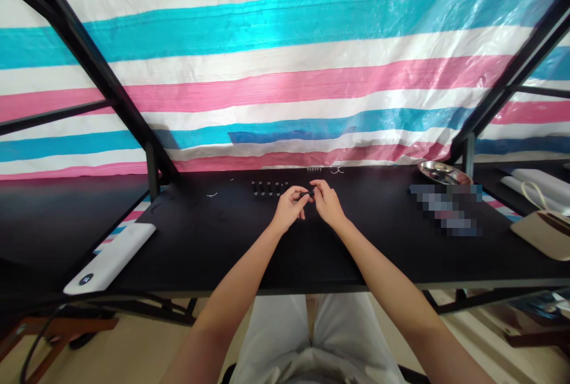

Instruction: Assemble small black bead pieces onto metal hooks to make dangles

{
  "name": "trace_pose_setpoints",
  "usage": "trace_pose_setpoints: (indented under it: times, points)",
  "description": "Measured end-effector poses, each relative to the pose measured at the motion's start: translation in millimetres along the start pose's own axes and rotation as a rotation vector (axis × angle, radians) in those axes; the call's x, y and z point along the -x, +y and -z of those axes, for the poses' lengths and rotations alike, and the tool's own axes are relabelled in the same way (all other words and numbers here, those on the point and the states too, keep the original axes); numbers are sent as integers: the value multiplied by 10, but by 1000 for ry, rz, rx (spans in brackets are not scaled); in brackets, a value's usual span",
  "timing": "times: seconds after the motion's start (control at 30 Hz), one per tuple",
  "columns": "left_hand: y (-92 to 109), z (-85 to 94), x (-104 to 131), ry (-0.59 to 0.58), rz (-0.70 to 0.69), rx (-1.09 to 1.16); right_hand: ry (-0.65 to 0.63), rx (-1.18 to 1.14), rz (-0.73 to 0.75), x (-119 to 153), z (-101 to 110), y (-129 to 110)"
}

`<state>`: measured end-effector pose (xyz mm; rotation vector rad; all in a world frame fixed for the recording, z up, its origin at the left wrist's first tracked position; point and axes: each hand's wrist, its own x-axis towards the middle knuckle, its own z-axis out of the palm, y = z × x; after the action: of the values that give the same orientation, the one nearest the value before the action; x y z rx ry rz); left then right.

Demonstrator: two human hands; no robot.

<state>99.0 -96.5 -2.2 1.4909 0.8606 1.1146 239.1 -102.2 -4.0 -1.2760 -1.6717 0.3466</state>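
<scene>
Near the middle of the black table (196, 253), my left hand (288, 209) and my right hand (328, 201) meet at the fingertips. Between them is a small dark cylindrical piece (307, 194), pinched from both sides; fingers partly cover it and its exact kind does not show. Just left of my left hand stands a row of several small black cylinders (269, 189) with lighter lower ends. Beyond my right hand, at the table's back edge, lies a row of several small silvery pieces (314, 169), too small to name.
White wiry scraps (337, 170) lie at the back, and another scrap (212, 194) farther left. A long white device (111, 258) rests at the left edge. A round metal tray (445, 174) sits back right, behind a blurred-out patch. A beige pouch (541, 232) is far right.
</scene>
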Motion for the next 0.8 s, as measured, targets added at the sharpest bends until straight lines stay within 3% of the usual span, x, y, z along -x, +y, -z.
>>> trace_pose_setpoints:
  times: [0.3,0.8]
  points:
    - [4,-9,6,-14,-1,-29,-37,170,115,-2,24,-25]
    - [-21,-17,1,-31,10,-18,-103,178,92,-4,15,-49]
